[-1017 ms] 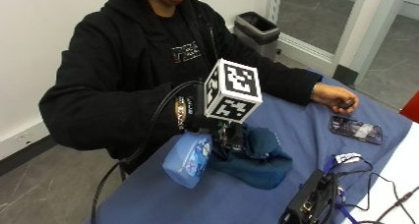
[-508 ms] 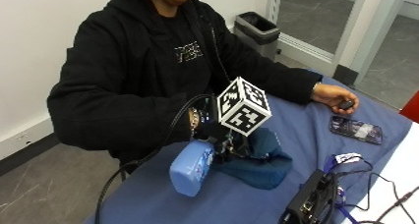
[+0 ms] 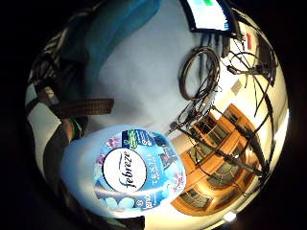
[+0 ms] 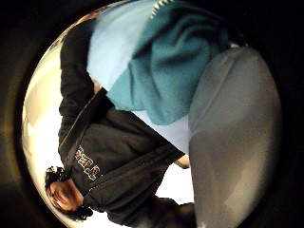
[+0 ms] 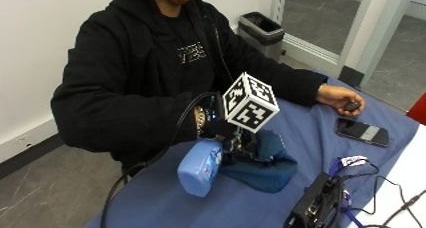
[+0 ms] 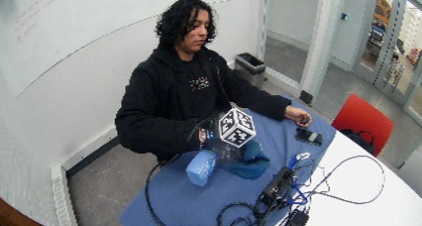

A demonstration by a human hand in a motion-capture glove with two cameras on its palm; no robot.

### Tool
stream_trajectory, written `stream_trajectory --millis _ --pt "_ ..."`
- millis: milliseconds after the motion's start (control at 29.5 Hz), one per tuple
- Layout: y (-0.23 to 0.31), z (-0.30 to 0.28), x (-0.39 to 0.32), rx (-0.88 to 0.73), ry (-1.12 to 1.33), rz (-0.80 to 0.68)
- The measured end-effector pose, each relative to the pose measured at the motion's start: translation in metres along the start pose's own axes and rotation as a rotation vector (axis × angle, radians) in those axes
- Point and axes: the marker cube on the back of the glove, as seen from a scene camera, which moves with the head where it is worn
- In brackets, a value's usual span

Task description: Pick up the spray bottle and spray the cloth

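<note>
My gloved right hand (image 5: 223,130) has its fingers curled round the neck of the pale blue, smooth plastic spray bottle (image 5: 198,167), which has tipped further over since a second ago and now hangs tilted, base low, just beside the crumpled teal cloth (image 5: 266,160). I judge the pick-up done and spraying pending. The cloth lies soft and folded on the blue tablecloth (image 5: 313,133); my bare left hand (image 5: 341,99) rests near a black phone (image 5: 361,132).

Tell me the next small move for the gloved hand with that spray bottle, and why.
Probably squeeze the trigger now, after tipping the nozzle a little further toward the cloth. The gloved right hand grips the top of the light blue spray bottle, which hangs tilted, its base off the blue table. The teal cloth lies bunched right beside it, so the bottle looks lifted and in range.
</note>
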Motion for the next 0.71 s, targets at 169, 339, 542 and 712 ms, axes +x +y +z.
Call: stream_trajectory --millis 169,339,542,712 --pt "0.008 -0.056 -0.007 0.168 -0.013 -0.030" --pt "0.006 -0.114 -0.021 0.344 -0.080 -0.115" --pt "-0.015 -0.155 -0.041 0.489 -0.159 -0.236" --pt "-0.036 -0.176 -0.057 0.590 -0.264 -0.336"
